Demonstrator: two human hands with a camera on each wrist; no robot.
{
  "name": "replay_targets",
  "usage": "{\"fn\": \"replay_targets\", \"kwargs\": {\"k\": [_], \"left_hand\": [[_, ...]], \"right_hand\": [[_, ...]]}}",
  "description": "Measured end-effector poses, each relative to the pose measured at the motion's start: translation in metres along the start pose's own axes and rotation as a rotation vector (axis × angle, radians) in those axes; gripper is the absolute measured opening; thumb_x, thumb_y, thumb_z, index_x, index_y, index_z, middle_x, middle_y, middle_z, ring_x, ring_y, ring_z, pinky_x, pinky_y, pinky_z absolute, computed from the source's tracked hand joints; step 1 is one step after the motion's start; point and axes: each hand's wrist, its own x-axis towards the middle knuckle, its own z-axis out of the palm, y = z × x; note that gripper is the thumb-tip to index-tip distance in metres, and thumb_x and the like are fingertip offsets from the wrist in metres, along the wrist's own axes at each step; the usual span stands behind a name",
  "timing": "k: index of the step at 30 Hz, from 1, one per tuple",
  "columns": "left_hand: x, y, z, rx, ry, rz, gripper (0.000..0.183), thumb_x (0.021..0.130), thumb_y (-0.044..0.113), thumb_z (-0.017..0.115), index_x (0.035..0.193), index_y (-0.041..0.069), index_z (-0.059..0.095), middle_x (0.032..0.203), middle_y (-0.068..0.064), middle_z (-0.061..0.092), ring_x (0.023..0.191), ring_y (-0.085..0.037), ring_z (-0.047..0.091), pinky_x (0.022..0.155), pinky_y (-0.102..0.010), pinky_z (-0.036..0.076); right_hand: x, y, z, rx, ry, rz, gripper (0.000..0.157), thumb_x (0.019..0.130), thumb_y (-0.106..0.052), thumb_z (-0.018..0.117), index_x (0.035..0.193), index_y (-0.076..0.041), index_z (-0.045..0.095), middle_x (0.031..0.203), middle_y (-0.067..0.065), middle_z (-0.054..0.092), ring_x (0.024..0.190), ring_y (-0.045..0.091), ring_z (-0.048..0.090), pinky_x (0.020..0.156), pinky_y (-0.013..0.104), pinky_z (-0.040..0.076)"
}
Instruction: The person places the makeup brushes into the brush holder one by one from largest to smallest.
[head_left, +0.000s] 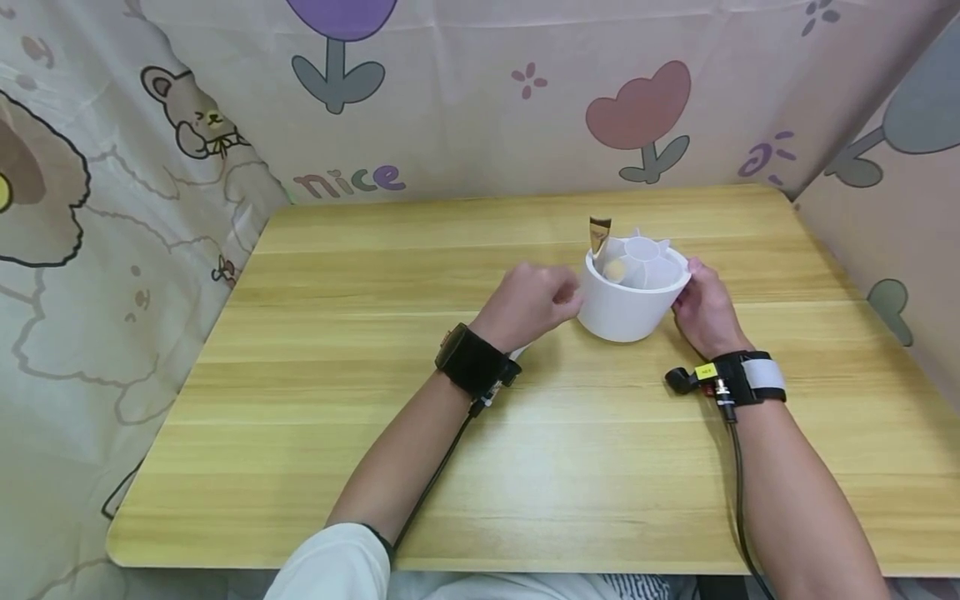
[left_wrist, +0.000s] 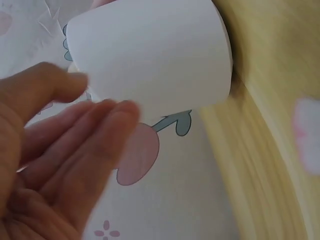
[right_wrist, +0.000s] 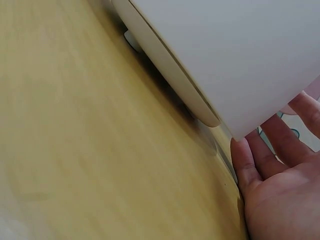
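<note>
A white round makeup brush holder (head_left: 626, 312) with raised dividers (head_left: 643, 248) inside stands on the table, right of the middle. A flat brush with a brown head (head_left: 599, 233) leans up at its back left, and a pale rounded thing (head_left: 615, 270) shows inside. My right hand (head_left: 707, 310) holds the holder's right side, its fingers (right_wrist: 280, 140) bent against the wall in the right wrist view. Just left of the holder is my left hand (head_left: 528, 304). In the left wrist view its fingers (left_wrist: 100, 150) and thumb stand apart with nothing between them.
The wooden table (head_left: 300, 417) has a patterned cloth (head_left: 480, 100) behind it and more cloth at both sides. Each wrist wears a strapped camera (head_left: 472, 362) with a black cable (head_left: 738, 483) running back along the forearm.
</note>
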Motion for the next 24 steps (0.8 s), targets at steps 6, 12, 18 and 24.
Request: {"fn": "replay_targets", "kwargs": {"k": [6, 12, 18, 24], "left_hand": [[-0.002, -0.006, -0.001, 0.019, -0.206, -0.132, 0.019, 0.086, 0.022, 0.067, 0.068, 0.016, 0.065, 0.064, 0.005, 0.056, 0.057, -0.009, 0.046, 0.051, -0.018, 0.036], [-0.004, -0.012, 0.001, 0.056, -0.302, -0.157, 0.027, 0.085, 0.022, 0.069, 0.06, 0.012, 0.066, 0.057, 0.006, 0.05, 0.054, -0.009, 0.042, 0.051, -0.019, 0.033], [-0.008, -0.016, 0.002, 0.042, -0.346, -0.237, 0.026, 0.083, 0.02, 0.07, 0.06, 0.009, 0.064, 0.052, 0.006, 0.045, 0.049, -0.007, 0.038, 0.047, -0.019, 0.032], [-0.013, -0.019, 0.005, 0.081, -0.413, -0.322, 0.03, 0.079, 0.025, 0.076, 0.061, 0.009, 0.058, 0.055, 0.004, 0.046, 0.048, -0.008, 0.045, 0.043, -0.019, 0.039]], "right_hand": [[0.0, 0.001, 0.0, 0.004, 0.0, -0.004, 0.038, 0.1, -0.039, 0.037, 0.113, -0.011, 0.059, 0.119, 0.004, 0.049, 0.11, 0.016, 0.04, 0.096, 0.032, 0.022], [0.0, 0.001, -0.001, -0.017, 0.006, 0.005, 0.037, 0.1, -0.039, 0.037, 0.113, -0.011, 0.057, 0.12, 0.005, 0.047, 0.109, 0.016, 0.039, 0.096, 0.032, 0.023], [0.0, 0.001, -0.001, 0.001, 0.007, 0.004, 0.038, 0.099, -0.039, 0.038, 0.115, -0.011, 0.059, 0.121, 0.005, 0.048, 0.111, 0.016, 0.039, 0.096, 0.032, 0.022], [0.001, 0.001, -0.001, 0.015, 0.002, 0.001, 0.037, 0.1, -0.037, 0.038, 0.116, -0.011, 0.058, 0.121, 0.004, 0.048, 0.111, 0.015, 0.039, 0.098, 0.031, 0.022]]}}
